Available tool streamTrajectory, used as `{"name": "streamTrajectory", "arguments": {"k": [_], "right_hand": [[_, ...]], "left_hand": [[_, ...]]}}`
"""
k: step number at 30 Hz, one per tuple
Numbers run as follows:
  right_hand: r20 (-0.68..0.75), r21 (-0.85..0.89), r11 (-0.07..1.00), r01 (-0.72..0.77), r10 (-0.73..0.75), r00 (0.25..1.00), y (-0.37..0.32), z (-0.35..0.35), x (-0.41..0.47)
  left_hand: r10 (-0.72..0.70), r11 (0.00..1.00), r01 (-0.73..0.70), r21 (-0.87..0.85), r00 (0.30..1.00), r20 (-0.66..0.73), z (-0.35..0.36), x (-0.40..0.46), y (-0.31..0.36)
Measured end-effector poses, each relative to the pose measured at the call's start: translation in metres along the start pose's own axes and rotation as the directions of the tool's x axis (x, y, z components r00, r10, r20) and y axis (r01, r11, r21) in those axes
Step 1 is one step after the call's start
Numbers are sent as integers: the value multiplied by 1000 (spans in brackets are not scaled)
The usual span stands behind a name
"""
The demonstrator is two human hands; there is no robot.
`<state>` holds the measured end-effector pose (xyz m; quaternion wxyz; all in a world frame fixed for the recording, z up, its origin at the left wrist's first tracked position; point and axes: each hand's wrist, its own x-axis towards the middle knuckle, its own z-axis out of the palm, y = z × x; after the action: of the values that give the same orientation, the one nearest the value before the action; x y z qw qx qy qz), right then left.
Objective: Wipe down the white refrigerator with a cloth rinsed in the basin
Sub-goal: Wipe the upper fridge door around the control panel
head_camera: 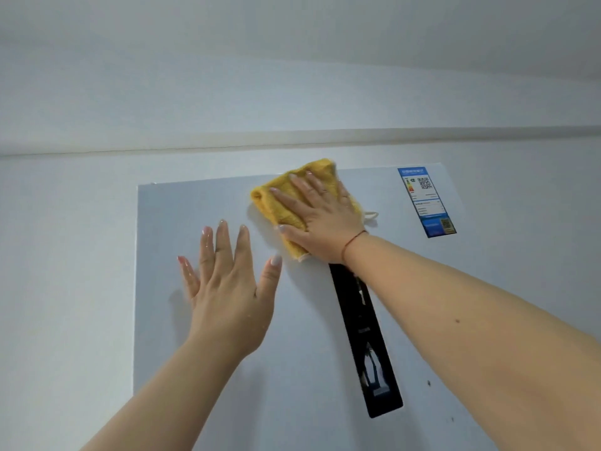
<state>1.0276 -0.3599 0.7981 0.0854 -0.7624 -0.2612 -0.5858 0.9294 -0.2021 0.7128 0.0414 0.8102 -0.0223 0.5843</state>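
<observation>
Wiping is under way at frame centre: right hand [320, 216] presses the yellow cloth [286, 203] flat-fingered near the refrigerator [292, 369] door's top edge, left hand [227, 288] spread bare alongside; lower door apparently remains.

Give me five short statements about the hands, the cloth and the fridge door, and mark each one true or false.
1. The right hand presses the yellow cloth flat against the refrigerator door. True.
2. The left hand holds a second cloth. False: it holds nothing, its fingers spread straight in front of the door.
3. The cloth is near the door's top edge. True.
4. The blue label sits at the door's upper left corner. False: it is at the upper right.
5. The black panel runs down the door below the right wrist. True.
</observation>
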Motion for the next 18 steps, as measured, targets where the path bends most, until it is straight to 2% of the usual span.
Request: {"name": "streamTrajectory", "arguments": {"k": [4,8,11,14,16,18], "right_hand": [[-2,4,980,-199,199,980,82,-1,-26],[25,48,907,-418,417,908,145,2,-49],[12,74,837,-542,542,840,158,10,-71],[25,116,750,-652,654,756,137,21,-104],[24,83,770,-633,633,774,108,35,-132],[-58,38,880,-473,475,878,65,50,-159]], "left_hand": [[75,986,-85,143,994,73,17,12,17],[61,967,-90,240,990,126,27,18,21],[56,967,-87,238,990,133,27,19,21],[56,968,-89,234,988,142,26,19,20],[67,968,-99,231,988,139,27,19,20],[71,968,-100,228,988,134,28,19,19]]}}
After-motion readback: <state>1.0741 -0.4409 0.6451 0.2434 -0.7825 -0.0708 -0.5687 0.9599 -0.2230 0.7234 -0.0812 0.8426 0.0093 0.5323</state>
